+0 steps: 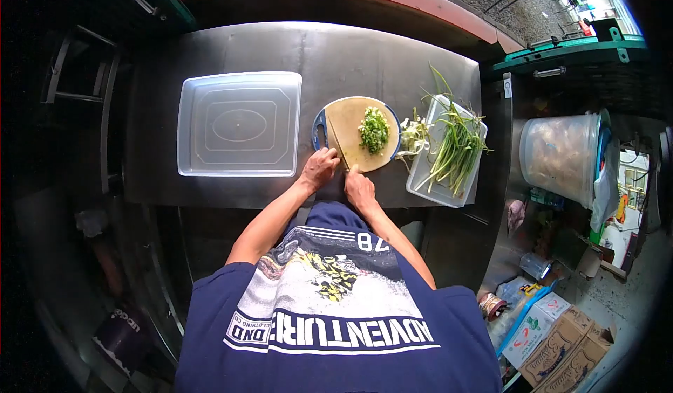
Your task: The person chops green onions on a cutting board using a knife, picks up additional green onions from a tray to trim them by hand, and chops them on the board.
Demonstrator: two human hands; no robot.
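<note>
A round cutting board (382, 156) with a blue rim and handle lies on the metal table. On it is a small heap of chopped green onions (374, 130). My right hand (359, 188) is closed around the handle end of a knife (337, 135), at the board's near edge. The blade slants away from me to the left across the board. Close beside the blade, my left hand (320, 168) rests at the near left edge with fingers curled together. Whatever those fingers pinch is hidden.
To the left stands a translucent plastic tray (186, 127). On the right, a white tray (419, 176) holds long green onions (457, 144), with trimmed white pieces (415, 135) between it and the board. Further right are a large plastic tub (557, 156) and cardboard boxes (564, 344).
</note>
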